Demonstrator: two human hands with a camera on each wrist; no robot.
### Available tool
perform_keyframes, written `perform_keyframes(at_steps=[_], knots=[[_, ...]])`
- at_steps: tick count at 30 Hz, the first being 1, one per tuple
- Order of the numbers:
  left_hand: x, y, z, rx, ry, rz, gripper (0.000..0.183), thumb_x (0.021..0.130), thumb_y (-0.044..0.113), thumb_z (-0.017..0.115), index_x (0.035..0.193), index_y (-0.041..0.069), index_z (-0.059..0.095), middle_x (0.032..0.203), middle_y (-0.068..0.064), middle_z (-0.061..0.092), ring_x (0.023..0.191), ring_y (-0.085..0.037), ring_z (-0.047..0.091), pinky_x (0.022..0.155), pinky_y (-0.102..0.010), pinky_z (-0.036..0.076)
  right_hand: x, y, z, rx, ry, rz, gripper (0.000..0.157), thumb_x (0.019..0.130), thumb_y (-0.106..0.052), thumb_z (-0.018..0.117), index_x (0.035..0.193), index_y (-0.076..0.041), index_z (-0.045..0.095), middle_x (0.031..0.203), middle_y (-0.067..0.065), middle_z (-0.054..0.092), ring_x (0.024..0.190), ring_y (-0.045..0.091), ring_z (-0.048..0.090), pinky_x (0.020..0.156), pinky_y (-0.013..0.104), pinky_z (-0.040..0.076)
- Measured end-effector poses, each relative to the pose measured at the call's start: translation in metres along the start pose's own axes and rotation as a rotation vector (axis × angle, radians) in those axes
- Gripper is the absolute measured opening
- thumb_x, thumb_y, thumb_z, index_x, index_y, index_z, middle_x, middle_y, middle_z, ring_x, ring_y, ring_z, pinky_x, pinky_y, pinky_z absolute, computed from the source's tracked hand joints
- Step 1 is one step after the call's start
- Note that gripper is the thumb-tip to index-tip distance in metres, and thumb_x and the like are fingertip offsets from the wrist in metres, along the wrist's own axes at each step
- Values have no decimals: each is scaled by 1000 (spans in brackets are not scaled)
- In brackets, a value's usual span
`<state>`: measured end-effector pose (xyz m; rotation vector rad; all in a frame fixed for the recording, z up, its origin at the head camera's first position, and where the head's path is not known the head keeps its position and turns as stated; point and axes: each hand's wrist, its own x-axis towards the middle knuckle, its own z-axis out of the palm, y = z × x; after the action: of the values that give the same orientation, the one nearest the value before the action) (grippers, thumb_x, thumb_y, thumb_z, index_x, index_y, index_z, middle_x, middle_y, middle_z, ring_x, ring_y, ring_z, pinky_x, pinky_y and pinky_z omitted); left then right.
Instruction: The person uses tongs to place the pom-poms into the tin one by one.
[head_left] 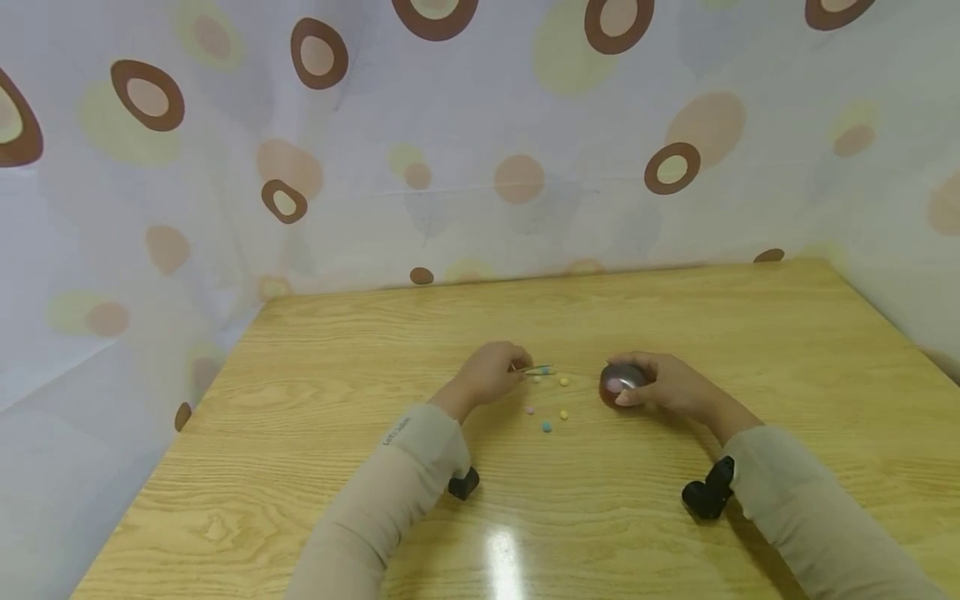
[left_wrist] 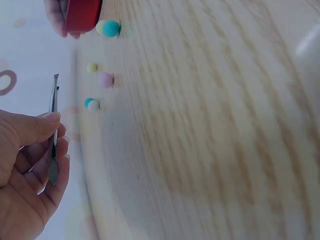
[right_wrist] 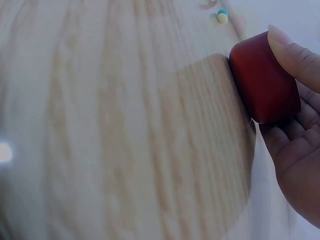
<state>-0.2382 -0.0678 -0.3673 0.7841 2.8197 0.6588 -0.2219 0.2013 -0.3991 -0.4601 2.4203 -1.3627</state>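
My left hand (head_left: 491,371) holds metal tweezers (left_wrist: 53,135) between thumb and fingers, their tips pointing right, over the back of a loose group of small balls. In the head view the tips overlap a blue ball (head_left: 545,370) beside a white ball (head_left: 536,379). Nearer me lie a pink ball (head_left: 530,410), a yellow ball (head_left: 564,415) and another blue ball (head_left: 546,427). To the right, my right hand (head_left: 671,386) grips a small red bowl (right_wrist: 265,77) by its sides, thumb toward me. Something pink shows inside its shiny metallic interior.
Another yellow ball (head_left: 564,382) lies between the tweezers and the bowl. All this is on a wood-grain table (head_left: 360,358). A patterned cloth (head_left: 465,225) hangs behind the table's far edge. Black wrist cameras (head_left: 705,500) sit under both sleeves.
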Motion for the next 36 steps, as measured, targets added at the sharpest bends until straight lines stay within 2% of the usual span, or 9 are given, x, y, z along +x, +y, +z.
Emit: perform_keyframes(at_steps=[13, 26, 36], knots=[[-5, -11, 2, 8, -7, -29, 19, 83, 5, 56, 101, 3, 61, 95, -7, 59, 90, -20, 54, 79, -28, 43, -1, 0, -1, -17, 9, 18, 73, 69, -35, 70, 128, -4, 39, 121, 19, 43, 107, 31, 41, 87, 45, 33], [-5, -17, 9, 14, -26, -89, 19, 82, 8, 58, 101, 6, 61, 95, -4, 58, 90, -18, 53, 79, -29, 43, -1, 0, 0, 12, -1, 12, 71, 70, -31, 70, 127, -3, 39, 121, 19, 43, 107, 31, 40, 87, 43, 32], [-3, -16, 10, 35, -31, -79, 20, 83, 8, 57, 102, 6, 61, 96, -4, 59, 92, -18, 54, 80, -28, 43, -2, -1, -1, 36, -8, 15, 69, 71, -28, 69, 128, -3, 38, 121, 19, 43, 106, 30, 40, 87, 42, 33]])
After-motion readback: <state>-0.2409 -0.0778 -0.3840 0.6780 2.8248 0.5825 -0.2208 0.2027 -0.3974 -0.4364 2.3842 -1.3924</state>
